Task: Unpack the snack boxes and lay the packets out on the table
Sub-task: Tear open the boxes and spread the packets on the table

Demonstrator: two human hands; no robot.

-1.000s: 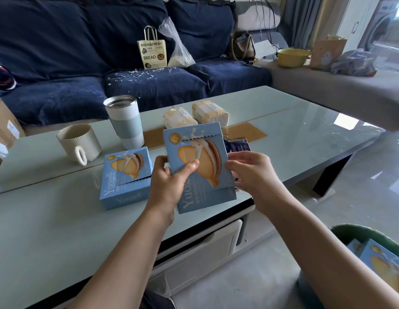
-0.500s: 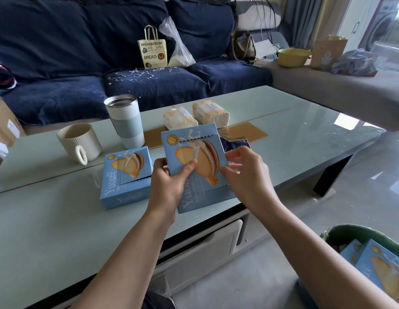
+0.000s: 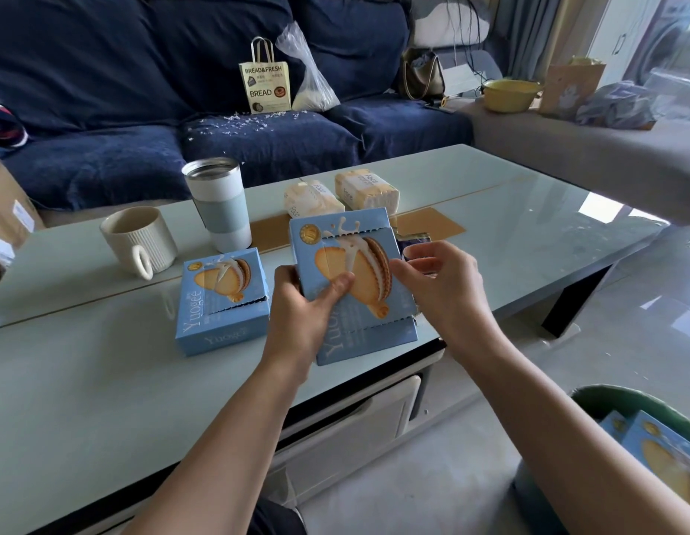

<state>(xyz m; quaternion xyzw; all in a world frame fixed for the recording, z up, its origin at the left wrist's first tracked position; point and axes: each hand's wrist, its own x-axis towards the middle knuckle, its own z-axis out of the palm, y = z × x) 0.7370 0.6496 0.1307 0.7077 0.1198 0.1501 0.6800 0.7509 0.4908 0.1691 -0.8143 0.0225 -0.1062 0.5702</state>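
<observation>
Mug [image 3: 137, 241]: far left on the tabletop [image 3: 85, 399], beside a tumbler [image 3: 219, 204].
Second box [image 3: 222, 301]: lying flat on the tabletop, tear strip partly open.
Left hand [image 3: 301, 312]: fingers closed around the held box's left edge, thumb on its front.
Held box [image 3: 353, 283]: tilted above the tabletop's near edge.
Right hand [image 3: 442, 287]: fingers loosely curled at the box's right edge, gripping nothing clearly.
Bin [image 3: 621, 403]: more boxes inside.

Snack box [image 3: 224, 303] on table [image 3: 528, 233], mug [image 3: 137, 239] behind it, tumbler [image 3: 218, 204] right of mug
</observation>
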